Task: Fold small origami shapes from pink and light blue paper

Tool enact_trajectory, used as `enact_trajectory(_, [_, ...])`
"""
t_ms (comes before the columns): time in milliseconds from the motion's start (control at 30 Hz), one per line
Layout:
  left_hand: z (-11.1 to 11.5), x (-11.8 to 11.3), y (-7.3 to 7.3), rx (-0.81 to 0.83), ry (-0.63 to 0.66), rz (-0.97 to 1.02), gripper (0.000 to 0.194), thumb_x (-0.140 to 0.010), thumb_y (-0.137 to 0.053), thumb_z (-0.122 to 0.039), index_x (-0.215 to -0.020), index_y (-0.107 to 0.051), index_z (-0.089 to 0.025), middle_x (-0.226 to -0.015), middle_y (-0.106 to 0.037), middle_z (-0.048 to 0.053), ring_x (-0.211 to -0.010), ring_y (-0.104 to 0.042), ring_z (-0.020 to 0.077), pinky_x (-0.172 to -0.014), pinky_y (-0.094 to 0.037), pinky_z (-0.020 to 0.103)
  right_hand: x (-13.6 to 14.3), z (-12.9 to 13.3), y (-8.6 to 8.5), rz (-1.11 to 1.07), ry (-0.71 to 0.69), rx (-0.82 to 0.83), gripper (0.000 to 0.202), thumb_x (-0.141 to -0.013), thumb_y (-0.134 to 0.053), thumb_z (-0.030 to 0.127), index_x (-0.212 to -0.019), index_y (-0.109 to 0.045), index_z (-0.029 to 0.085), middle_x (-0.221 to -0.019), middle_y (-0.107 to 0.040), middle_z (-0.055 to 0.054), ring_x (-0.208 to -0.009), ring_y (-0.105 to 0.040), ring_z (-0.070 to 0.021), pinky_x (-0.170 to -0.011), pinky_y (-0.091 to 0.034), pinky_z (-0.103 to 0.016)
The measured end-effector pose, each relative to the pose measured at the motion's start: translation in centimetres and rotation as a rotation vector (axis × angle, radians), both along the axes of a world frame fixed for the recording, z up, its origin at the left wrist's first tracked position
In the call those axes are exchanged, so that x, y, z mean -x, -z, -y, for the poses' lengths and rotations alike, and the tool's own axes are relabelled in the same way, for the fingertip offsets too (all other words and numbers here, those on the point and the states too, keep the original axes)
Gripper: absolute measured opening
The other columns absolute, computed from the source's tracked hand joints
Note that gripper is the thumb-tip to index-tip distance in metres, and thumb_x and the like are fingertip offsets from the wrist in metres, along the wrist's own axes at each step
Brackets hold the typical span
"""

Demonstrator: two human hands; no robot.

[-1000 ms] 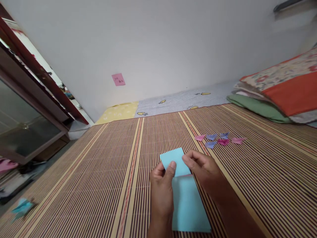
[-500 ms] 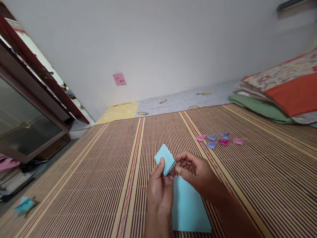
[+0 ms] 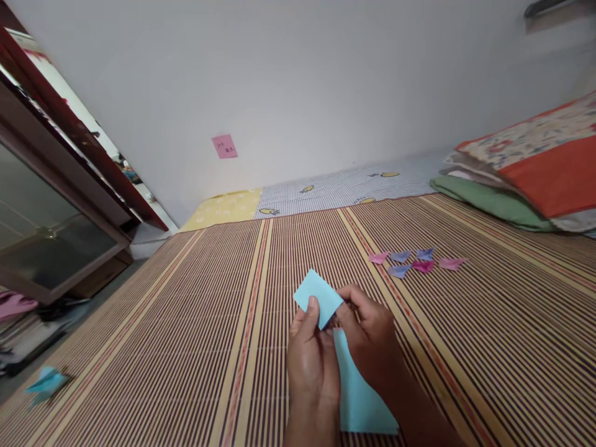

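A small folded square of light blue paper [image 3: 321, 292] is held up at a slant above the mat. My left hand [image 3: 313, 360] grips it from below, thumb flat on its front face, the other fingers behind it and mostly hidden. At the paper's right corner, my right hand [image 3: 370, 332] pinches the edge between thumb and forefinger. Below the hands a larger light blue sheet [image 3: 365, 403] lies on the mat, partly covered by my right hand and forearm.
Several small folded pink and blue papers [image 3: 423, 266] lie on the striped mat [image 3: 195, 323] to the right. A crumpled-looking blue folded paper [image 3: 46, 382] sits at the left edge. Pillows [image 3: 535, 180] are stacked at the right, against the white wall [image 3: 326, 81].
My right hand has closed on the paper's right corner, which was just beside its fingers before. The folded paper looks wider now, and both hands have shifted slightly right.
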State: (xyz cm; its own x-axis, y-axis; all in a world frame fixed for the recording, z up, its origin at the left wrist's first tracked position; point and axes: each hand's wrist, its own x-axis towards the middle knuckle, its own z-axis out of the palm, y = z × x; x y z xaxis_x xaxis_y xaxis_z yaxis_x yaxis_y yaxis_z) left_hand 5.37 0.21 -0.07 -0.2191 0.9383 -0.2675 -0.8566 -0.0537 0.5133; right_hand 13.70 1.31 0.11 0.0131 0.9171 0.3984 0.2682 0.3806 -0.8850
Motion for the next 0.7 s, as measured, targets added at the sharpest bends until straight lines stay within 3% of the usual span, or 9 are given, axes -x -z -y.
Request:
enact_trajectory(133, [-0.1,0.0,-0.1,-0.014,-0.009,0.017,0.015,-0.076,-0.085,-0.022,-0.080,-0.073,-0.014,-0.080,-0.076,0.005,-0.071,-0.071,0.0141,-0.075,-0.056,0.025,0.2,0.2,0.3,-0.113,-0.066,0.072,0.024,-0.097,-0.050,0.033,-0.078,-0.058,0.022,-0.063,-0.062,0.001,-0.059,-0.060,-0.0170,-0.057,-0.045,-0.026])
enact_trajectory(300, [-0.5,0.7,0.0,-0.030,-0.062,-0.042,0.025,-0.070,-0.089,-0.031,-0.080,-0.074,-0.015,-0.075,-0.076,0.003,-0.067,-0.071,0.0161,-0.074,-0.056,0.030,-0.7,-0.5,0.3,-0.238,-0.183,0.129,0.022,-0.095,-0.051,0.033,-0.082,-0.063,0.020,-0.071,-0.066,-0.002,-0.067,-0.063,-0.0187,-0.064,-0.050,-0.028])
enact_trajectory(400, [-0.6,1.1,0.4,-0.049,-0.098,-0.170,0.029,-0.068,-0.090,-0.035,-0.084,-0.075,-0.015,-0.079,-0.078,0.004,-0.070,-0.073,0.0180,-0.074,-0.056,0.030,-1.5,-1.0,0.0,-0.236,-0.205,0.123,0.026,-0.097,-0.050,0.036,-0.082,-0.063,0.019,-0.072,-0.064,-0.002,-0.070,-0.061,-0.0182,-0.066,-0.048,-0.028])
enact_trajectory(567, [-0.2,1.1,1.0,-0.083,-0.038,-0.478,0.023,-0.082,-0.080,-0.035,-0.090,-0.077,-0.015,-0.088,-0.080,0.006,-0.072,-0.073,0.0176,-0.076,-0.055,0.031,-1.5,-1.1,0.1,-0.145,-0.165,0.176,0.030,-0.092,-0.063,0.042,-0.073,-0.057,0.019,-0.062,-0.051,0.004,-0.057,-0.048,-0.0133,-0.053,-0.038,-0.025])
enact_trajectory(700, [-0.2,1.0,1.2,-0.117,-0.014,-0.519,0.025,-0.083,-0.078,-0.037,-0.092,-0.078,-0.014,-0.090,-0.080,0.007,-0.077,-0.073,0.0197,-0.077,-0.056,0.032,-1.2,-1.0,0.5,-0.258,-0.163,0.221,0.030,-0.092,-0.065,0.041,-0.072,-0.057,0.020,-0.057,-0.050,0.005,-0.054,-0.049,-0.0127,-0.051,-0.038,-0.024])
